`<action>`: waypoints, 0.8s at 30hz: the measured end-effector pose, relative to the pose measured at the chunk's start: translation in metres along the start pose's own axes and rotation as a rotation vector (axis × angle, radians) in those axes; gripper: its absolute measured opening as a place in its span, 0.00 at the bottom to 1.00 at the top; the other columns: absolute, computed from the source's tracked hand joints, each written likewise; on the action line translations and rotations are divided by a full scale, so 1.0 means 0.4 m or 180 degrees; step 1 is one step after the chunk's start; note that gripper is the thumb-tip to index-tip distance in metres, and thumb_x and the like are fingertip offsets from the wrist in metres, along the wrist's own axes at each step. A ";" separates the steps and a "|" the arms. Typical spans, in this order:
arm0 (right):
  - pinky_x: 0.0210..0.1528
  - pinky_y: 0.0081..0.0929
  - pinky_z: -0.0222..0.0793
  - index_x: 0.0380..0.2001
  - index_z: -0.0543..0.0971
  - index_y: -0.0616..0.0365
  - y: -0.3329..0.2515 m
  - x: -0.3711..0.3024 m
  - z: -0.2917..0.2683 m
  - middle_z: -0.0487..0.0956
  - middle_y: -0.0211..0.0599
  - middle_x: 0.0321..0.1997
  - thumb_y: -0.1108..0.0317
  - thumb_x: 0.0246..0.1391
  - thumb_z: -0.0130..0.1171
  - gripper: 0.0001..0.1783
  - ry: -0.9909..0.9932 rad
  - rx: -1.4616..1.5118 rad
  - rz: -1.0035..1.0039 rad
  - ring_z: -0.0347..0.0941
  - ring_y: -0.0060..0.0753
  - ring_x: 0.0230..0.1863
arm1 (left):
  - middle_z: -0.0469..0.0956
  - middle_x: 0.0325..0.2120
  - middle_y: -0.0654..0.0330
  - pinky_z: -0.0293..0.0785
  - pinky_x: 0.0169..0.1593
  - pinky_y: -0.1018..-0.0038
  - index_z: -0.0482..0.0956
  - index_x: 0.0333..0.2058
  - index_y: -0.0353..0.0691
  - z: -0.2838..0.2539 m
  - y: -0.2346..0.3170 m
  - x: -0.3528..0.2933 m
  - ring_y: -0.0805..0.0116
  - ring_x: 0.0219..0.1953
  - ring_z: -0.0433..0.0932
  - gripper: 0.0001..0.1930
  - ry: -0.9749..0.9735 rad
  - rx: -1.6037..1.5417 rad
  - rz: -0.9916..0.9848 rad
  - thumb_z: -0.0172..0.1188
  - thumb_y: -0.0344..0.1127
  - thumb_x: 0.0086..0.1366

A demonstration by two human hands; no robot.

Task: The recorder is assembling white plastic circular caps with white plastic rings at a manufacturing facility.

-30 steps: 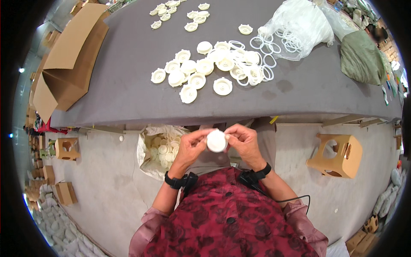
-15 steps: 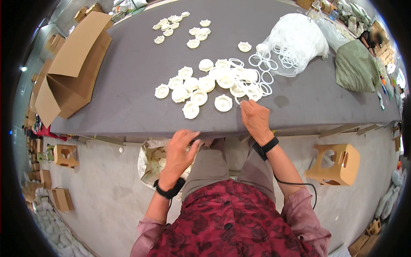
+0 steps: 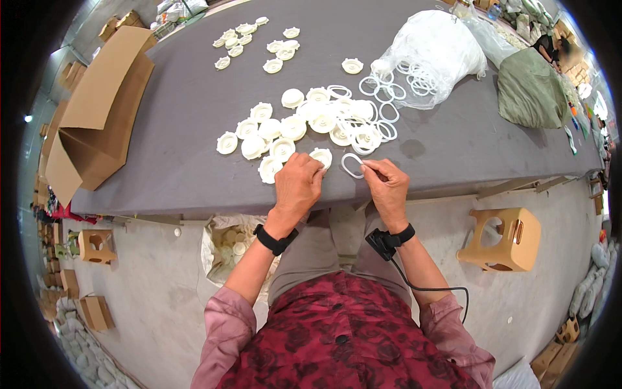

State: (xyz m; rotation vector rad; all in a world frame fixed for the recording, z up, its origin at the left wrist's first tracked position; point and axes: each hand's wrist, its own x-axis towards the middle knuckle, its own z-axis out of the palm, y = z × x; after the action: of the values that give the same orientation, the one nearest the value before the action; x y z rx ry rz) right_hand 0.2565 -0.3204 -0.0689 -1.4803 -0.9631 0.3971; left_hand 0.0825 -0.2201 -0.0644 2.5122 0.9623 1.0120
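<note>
Right hand (image 3: 389,189): thumb and fingertips pinch 1 white ring (image 3: 343,166), held by its right side just over the table (image 3: 188,165), near the front edge. Left hand (image 3: 299,185): fingers curled, tips at the left edge of 1 white cap (image 3: 322,156); can't tell if it's gripped or only touched. Ring and cap are apart, cap left of ring.

Cap pile (image 3: 322,121) sits just beyond both hands, loose rings mixed into its right side. 2 smaller cap groups lie farther back, plus 1 lone cap (image 3: 352,65). Clear plastic bag (image 3: 440,52) is back right, rings at its mouth; green-grey bundle (image 3: 531,91) right of it. Open cardboard box (image 3: 107,97) at table's left. Sack (image 3: 208,253) of pale discs on the floor, left of the legs. Tan stool (image 3: 518,240) at right.
</note>
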 end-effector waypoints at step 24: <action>0.28 0.31 0.72 0.37 0.81 0.65 -0.080 -0.112 0.045 0.76 0.36 0.32 0.78 0.40 0.64 0.16 -0.0602 -0.1287 -0.2466 0.74 0.38 0.31 | 0.81 0.37 0.59 0.77 0.45 0.76 0.76 0.44 0.33 -0.035 0.092 -0.136 0.74 0.36 0.80 0.09 0.0027 -0.5114 -0.2800 0.59 0.28 0.67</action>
State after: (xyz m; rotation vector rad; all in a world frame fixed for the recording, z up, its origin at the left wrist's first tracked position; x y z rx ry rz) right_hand 0.2064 -0.3462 -0.0552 -1.3015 -1.7457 -0.2436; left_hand 0.0612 -0.2837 -0.0655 0.6553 0.6181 0.8442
